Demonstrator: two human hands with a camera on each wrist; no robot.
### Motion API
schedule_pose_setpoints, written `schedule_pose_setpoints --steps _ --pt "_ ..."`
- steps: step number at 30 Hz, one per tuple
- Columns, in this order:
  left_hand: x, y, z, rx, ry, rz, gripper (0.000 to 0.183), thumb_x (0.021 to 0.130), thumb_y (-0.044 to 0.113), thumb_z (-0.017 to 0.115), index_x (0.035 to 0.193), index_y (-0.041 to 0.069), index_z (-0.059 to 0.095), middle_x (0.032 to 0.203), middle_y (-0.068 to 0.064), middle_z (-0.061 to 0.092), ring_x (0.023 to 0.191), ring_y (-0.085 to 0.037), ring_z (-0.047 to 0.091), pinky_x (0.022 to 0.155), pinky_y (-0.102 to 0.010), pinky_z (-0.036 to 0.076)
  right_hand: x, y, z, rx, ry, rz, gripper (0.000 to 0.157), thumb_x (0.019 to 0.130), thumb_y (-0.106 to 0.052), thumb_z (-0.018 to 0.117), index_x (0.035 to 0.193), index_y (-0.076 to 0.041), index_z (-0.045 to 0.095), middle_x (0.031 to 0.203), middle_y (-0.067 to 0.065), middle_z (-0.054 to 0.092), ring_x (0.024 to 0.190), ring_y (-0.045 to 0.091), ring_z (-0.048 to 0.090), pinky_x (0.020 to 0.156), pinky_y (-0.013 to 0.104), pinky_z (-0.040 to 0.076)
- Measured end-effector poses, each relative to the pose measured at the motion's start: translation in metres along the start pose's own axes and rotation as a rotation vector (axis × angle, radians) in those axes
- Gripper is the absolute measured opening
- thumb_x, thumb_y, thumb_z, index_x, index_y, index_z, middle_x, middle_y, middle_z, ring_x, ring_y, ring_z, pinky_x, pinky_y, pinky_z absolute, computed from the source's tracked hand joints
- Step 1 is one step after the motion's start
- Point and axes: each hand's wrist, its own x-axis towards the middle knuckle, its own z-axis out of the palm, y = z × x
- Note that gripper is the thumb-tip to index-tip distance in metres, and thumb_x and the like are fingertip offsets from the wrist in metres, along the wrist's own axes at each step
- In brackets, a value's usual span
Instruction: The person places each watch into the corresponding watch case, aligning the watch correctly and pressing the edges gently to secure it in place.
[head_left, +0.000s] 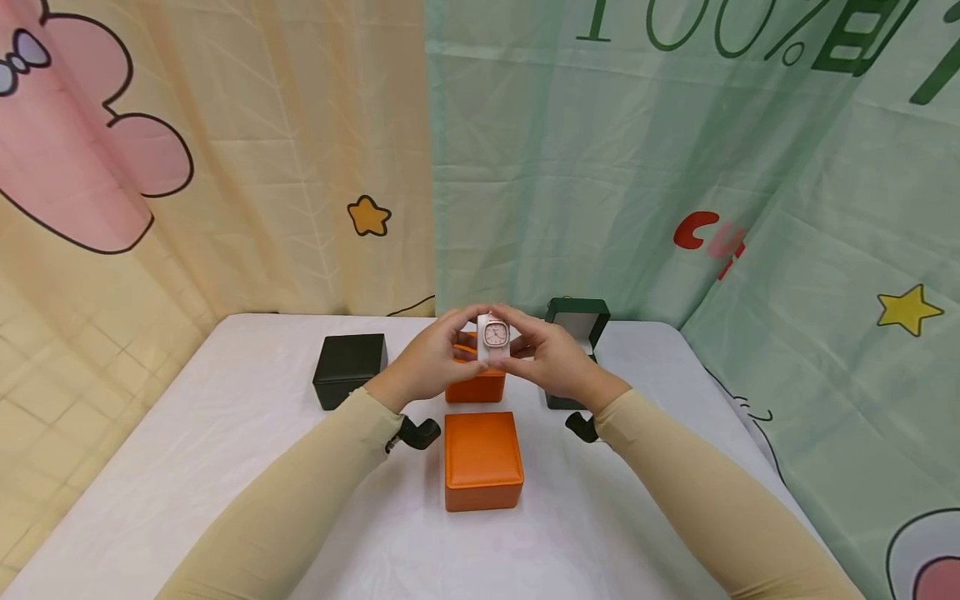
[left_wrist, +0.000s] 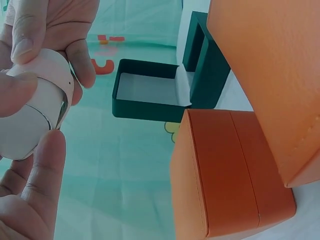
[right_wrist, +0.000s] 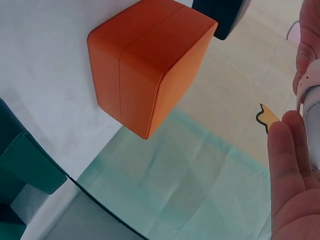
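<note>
Both hands hold a wristwatch [head_left: 496,335] up above the table, its square face turned toward the head camera. Its pale pink strap [left_wrist: 47,67] wraps round a smooth white watch pillow [left_wrist: 20,131]. My left hand [head_left: 429,358] grips the watch from the left side, fingers above and thumb below. From the other side my right hand [head_left: 555,358] grips it in much the same way. Behind and below the hands stands an orange box [head_left: 476,390], partly covered by them. Nearer to me is a second orange box [head_left: 482,454] with its lid down.
A closed black box [head_left: 349,367] stands left of the left hand. To the right, a dark green box [head_left: 577,310] has its lid raised, showing a pale lining; the right hand partly hides it. White cloth covers the table [head_left: 315,483], and printed curtains [head_left: 525,192] hang behind.
</note>
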Motion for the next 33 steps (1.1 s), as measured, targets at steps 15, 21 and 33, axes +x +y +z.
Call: schedule_pose_setpoints --steps 15,21,33 --pt "0.004 0.001 0.006 0.007 -0.003 -0.026 0.081 0.093 0.005 0.078 0.163 0.016 0.038 0.156 -0.009 0.044 0.124 -0.028 0.066 0.101 -0.036 0.060 -0.006 0.001 -0.012 -0.120 -0.038 0.099 0.091 0.092 -0.021 0.084 0.167 -0.016 0.032 0.143 0.013 0.066 0.106 0.022 0.075 0.095 0.043 0.063" --pt "0.009 0.004 0.012 0.001 0.002 -0.051 0.082 0.094 0.007 0.078 0.164 0.017 0.037 0.154 -0.010 0.044 0.126 -0.027 0.066 0.101 -0.035 0.059 -0.009 0.002 -0.018 -0.151 -0.045 0.115 0.091 0.091 -0.014 0.084 0.166 -0.014 0.033 0.151 0.013 0.060 0.109 0.026 0.075 0.097 0.047 0.062" --pt "0.026 0.012 0.028 -0.015 -0.003 -0.093 0.084 0.092 0.007 0.081 0.162 0.014 0.036 0.154 -0.006 0.049 0.122 -0.023 0.067 0.099 -0.034 0.061 -0.019 0.013 -0.032 -0.179 -0.024 0.164 0.085 0.091 -0.014 0.084 0.163 -0.014 0.039 0.126 0.011 0.073 0.104 0.027 0.075 0.090 0.044 0.064"
